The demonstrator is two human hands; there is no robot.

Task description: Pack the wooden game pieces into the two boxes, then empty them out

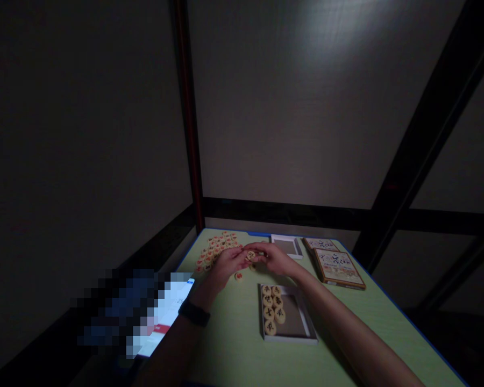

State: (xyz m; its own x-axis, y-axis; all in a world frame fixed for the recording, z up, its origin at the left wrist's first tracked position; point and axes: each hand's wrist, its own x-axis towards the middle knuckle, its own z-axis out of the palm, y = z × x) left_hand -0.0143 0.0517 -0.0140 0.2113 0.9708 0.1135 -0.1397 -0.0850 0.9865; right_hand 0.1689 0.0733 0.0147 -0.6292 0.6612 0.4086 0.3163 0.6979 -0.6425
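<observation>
Between my two hands is a round wooden Chinese chess piece (250, 256) with a dark character facing up. My left hand (229, 261) reaches in from the left, its fingertips closed at the piece's left side. From the right, the thumb and curled fingers of my right hand (273, 259) close around the same piece. A shallow box tray (291, 339) lies nearer to me, with several dark-lettered pieces (268, 313) in two columns along its left side. Beyond my left hand, many pieces (215, 246), mostly red-lettered, are spread out. One red-lettered piece (238, 276) sits apart below my hands.
A second shallow tray (287, 247) stands at the table's back, partly behind my right hand. Two printed box lids or boxes (339, 266) overlap at the right. A lit phone screen (161, 322) is at the lower left. Walls enclose the green table (234, 338).
</observation>
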